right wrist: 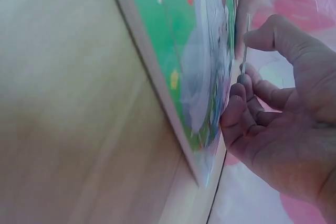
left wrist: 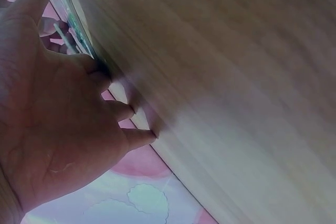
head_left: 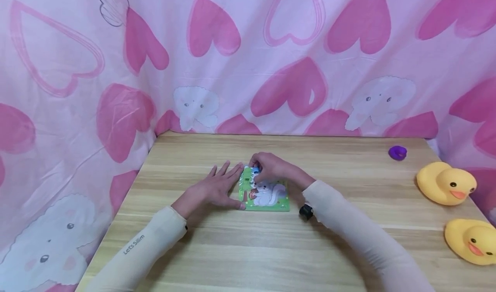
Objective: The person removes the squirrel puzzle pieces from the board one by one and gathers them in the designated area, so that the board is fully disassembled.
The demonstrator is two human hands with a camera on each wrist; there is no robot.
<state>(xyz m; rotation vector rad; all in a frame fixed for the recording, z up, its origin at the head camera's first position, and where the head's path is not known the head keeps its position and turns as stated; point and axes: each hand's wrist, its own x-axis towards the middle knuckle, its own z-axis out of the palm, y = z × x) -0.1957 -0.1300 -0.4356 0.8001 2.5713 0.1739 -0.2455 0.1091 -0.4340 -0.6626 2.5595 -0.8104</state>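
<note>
Puzzle board [head_left: 267,195]: lies flat near the middle of the table [head_left: 348,240]; green border, with a white animal printed on it.
Left hand [head_left: 217,188]: fingers straight and spread, palm down on the table, thumb and forefinger against the board's left edge. It grips nothing.
Right hand [head_left: 271,169]: fingers curled at the board's far corner, pinching a thin flat puzzle piece [right wrist: 244,51].
Hidden: the far corner of the board sits under the right hand in the head view; the picture on the piece cannot be made out.
Hard to make out: the left wrist view is blurred; the board shows only as a thin strip [left wrist: 71,17] beyond the left hand [left wrist: 52,108].
Board content: the picture fills most of the board; how many pieces are seated cannot be told.
Right wrist view only: the piece stands edge-on between thumb and fingertips [right wrist: 236,114], just beside the board's edge [right wrist: 184,77].
Head view only: two yellow rubber ducks [head_left: 445,183] at the table's right edge, a small purple object [head_left: 397,153] behind them, a heart-print cloth [head_left: 248,59] around the table.
Wrist device [head_left: 306,211]: black, partly hidden under the right sleeve.
</note>
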